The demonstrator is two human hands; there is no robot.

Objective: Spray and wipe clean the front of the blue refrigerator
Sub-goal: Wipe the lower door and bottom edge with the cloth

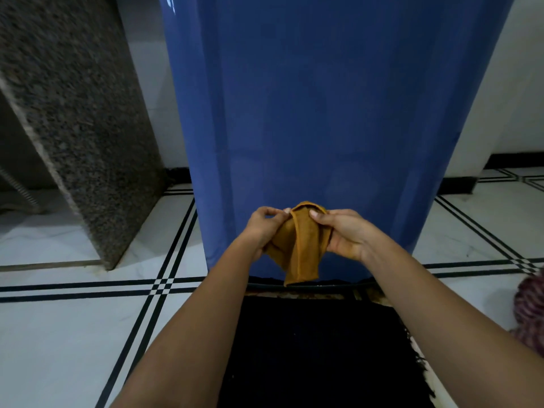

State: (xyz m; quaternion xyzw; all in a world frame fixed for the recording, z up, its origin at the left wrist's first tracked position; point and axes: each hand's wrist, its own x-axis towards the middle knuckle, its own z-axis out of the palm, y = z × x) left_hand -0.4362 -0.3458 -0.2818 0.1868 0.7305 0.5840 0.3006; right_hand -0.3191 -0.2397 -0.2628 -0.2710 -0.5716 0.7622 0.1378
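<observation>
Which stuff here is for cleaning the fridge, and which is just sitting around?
For the job: shiny blue refrigerator; mustard-yellow cloth, pinched by the left hand and right hand.
Just lying about: speckled grey granite counter; black floor mat; red-and-white striped fabric at the right edge.

Home kitchen: blue refrigerator [323, 113], granite counter [76, 113], tiled floor [73, 319]
</observation>
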